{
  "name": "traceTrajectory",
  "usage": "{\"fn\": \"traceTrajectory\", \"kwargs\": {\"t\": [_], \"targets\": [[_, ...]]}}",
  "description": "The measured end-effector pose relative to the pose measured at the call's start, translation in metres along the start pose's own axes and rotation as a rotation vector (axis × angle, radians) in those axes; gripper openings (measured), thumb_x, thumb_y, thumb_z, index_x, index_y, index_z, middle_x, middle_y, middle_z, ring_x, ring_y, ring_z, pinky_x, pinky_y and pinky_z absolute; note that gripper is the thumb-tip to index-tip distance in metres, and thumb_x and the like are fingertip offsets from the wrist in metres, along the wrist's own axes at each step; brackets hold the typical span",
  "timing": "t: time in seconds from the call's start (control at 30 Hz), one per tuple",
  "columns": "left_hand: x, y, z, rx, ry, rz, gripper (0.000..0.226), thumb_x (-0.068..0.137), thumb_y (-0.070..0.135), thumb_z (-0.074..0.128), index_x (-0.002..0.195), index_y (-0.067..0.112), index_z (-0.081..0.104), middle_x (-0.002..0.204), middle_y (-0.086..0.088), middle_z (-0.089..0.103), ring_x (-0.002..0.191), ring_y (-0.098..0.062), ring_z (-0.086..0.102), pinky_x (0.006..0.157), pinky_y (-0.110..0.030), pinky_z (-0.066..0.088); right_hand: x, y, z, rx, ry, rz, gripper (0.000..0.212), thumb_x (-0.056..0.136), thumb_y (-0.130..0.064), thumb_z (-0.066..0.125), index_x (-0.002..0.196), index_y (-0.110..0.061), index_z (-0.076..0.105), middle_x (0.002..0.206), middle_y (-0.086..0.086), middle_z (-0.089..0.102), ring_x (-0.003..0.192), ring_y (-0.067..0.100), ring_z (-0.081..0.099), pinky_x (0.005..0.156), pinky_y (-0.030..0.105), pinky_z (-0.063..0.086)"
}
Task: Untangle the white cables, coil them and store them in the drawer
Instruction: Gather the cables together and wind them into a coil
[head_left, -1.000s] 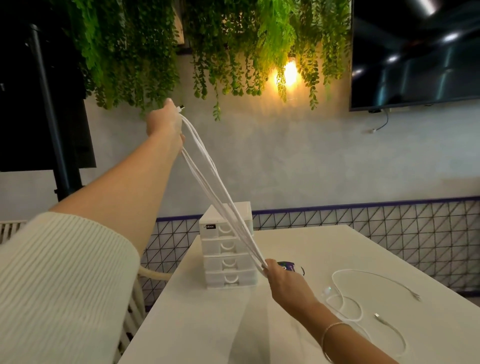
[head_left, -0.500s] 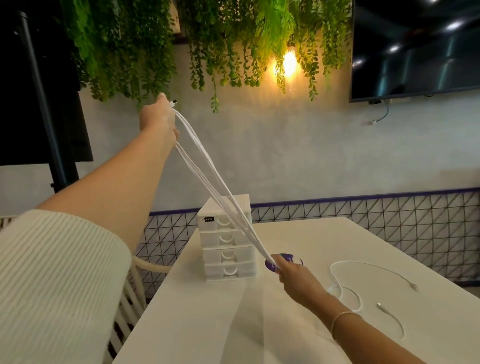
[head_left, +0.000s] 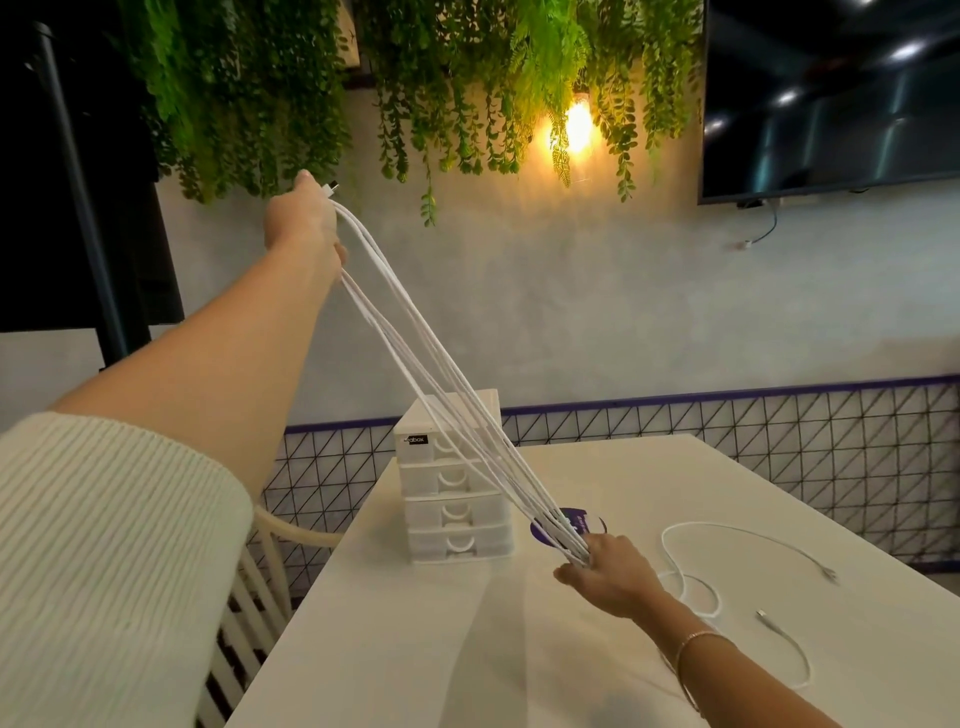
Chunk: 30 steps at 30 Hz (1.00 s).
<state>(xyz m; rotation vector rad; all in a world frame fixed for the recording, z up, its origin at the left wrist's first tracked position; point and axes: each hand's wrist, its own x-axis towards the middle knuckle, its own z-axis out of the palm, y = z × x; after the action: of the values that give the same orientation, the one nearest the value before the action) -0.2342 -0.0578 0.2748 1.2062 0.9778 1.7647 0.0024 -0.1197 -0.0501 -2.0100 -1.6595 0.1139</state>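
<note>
Cable (head_left: 441, 395) taut between left hand (head_left: 301, 218), right hand (head_left: 608, 574)

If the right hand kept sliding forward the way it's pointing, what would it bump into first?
Probably the purple sticker lying flat just ahead of the right hand, then perhaps the drawer box beyond; depth is hard to judge.

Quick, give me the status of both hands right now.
Left hand: raised high, gripping the upper end of the looped white cable.
Right hand: low over the table, gripping the cable's lower end.
</note>
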Motion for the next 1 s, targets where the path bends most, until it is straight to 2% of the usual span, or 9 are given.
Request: {"fn": "traceTrajectory", "kwargs": {"t": [0.17, 0.3, 0.43, 0.53, 0.67, 0.77, 0.83, 0.9, 1.0], "targets": [[-0.002, 0.003, 0.003, 0.019, -0.005, 0.036, 0.039, 0.099, 0.041, 0.033, 0.124, 0.015, 0.046, 0.077, 0.003, 0.047, 0.056, -0.008, 0.042, 0.05, -0.017, 0.041, -0.004, 0.008, 0.006, 0.034, -0.047, 0.012, 0.023, 0.078, -0.044, 0.061, 0.075, -0.031, 0.043, 0.077, -0.006, 0.053, 0.08, 0.019, 0.053, 0.059, 0.026, 0.036], [-0.002, 0.009, 0.004, 0.036, 0.009, 0.079, 0.029, 0.099, 0.04, 0.033, 0.11, 0.017, 0.046, 0.077, 0.004, 0.048, 0.057, -0.009, 0.043, 0.051, -0.018, 0.041, -0.007, 0.023, 0.014, -0.062, -0.11, 0.095, 0.041, 0.081, -0.059, 0.056, 0.059, -0.028, 0.04, 0.068, -0.007, 0.05, 0.075, 0.017, 0.05, 0.058, 0.026, 0.037], [0.001, 0.016, 0.002, 0.072, 0.03, 0.126, 0.026, 0.099, 0.04, 0.032, 0.106, 0.017, 0.042, 0.077, 0.004, 0.047, 0.06, -0.009, 0.044, 0.053, -0.018, 0.043, -0.007, 0.033, 0.015, -0.085, -0.053, 0.203, 0.047, 0.089, -0.06, 0.041, 0.059, -0.023, 0.036, 0.067, -0.003, 0.046, 0.076, 0.019, 0.049, 0.053, 0.027, 0.031], [-0.001, 0.013, 0.006, 0.065, 0.018, 0.099, 0.025, 0.099, 0.041, 0.032, 0.102, 0.017, 0.04, 0.077, 0.003, 0.046, 0.059, -0.01, 0.043, 0.055, -0.02, 0.042, -0.01, 0.032, 0.01, -0.162, -0.056, 0.171, 0.034, 0.083, -0.059, 0.051, 0.079, -0.026, 0.044, 0.089, -0.001, 0.059, 0.085, 0.019, 0.055, 0.063, 0.028, 0.037], [0.002, 0.011, 0.007, 0.064, 0.008, 0.076, 0.029, 0.099, 0.043, 0.032, 0.103, 0.017, 0.043, 0.072, 0.002, 0.044, 0.055, -0.011, 0.04, 0.054, -0.021, 0.041, -0.01, 0.039, 0.009, -0.043, -0.113, 0.205, 0.054, 0.073, -0.041, 0.068, 0.117, -0.023, 0.043, 0.117, 0.001, 0.057, 0.095, 0.017, 0.051, 0.075, 0.025, 0.038], [0.007, 0.014, 0.002, 0.082, 0.027, 0.095, 0.032, 0.099, 0.043, 0.03, 0.111, 0.018, 0.044, 0.075, 0.001, 0.047, 0.057, -0.011, 0.044, 0.056, -0.021, 0.043, -0.01, 0.038, 0.006, 0.078, -0.152, 0.22, 0.014, 0.082, -0.035, 0.064, 0.088, -0.027, 0.054, 0.096, -0.002, 0.061, 0.085, 0.013, 0.053, 0.068, 0.02, 0.039], [0.01, 0.016, -0.001, 0.096, 0.036, 0.11, 0.041, 0.099, 0.043, 0.029, 0.123, 0.015, 0.046, 0.081, 0.0, 0.051, 0.06, -0.011, 0.047, 0.056, -0.021, 0.044, -0.012, 0.035, 0.003, 0.079, -0.147, 0.217, 0.027, 0.093, -0.036, 0.052, 0.067, -0.027, 0.057, 0.066, -0.011, 0.063, 0.067, 0.009, 0.057, 0.06, 0.017, 0.039], [0.012, 0.016, -0.002, 0.091, 0.045, 0.122, 0.044, 0.099, 0.043, 0.029, 0.128, 0.013, 0.045, 0.084, 0.0, 0.052, 0.058, -0.01, 0.046, 0.055, -0.021, 0.044, -0.011, 0.033, 0.002, 0.036, -0.207, 0.224, 0.034, 0.098, -0.034, 0.042, 0.078, -0.019, 0.065, 0.052, -0.01, 0.062, 0.061, 0.009, 0.061, 0.056, 0.014, 0.04], [0.009, 0.016, -0.001, 0.09, 0.038, 0.115, 0.04, 0.099, 0.042, 0.03, 0.123, 0.013, 0.045, 0.081, 0.001, 0.049, 0.058, -0.011, 0.043, 0.054, -0.021, 0.042, -0.012, 0.035, 0.005, -0.148, -0.142, 0.232, 0.041, 0.1, -0.041, 0.03, 0.112, -0.017, 0.061, 0.102, 0.004, 0.066, 0.085, 0.017, 0.056, 0.07, 0.023, 0.04]]}}
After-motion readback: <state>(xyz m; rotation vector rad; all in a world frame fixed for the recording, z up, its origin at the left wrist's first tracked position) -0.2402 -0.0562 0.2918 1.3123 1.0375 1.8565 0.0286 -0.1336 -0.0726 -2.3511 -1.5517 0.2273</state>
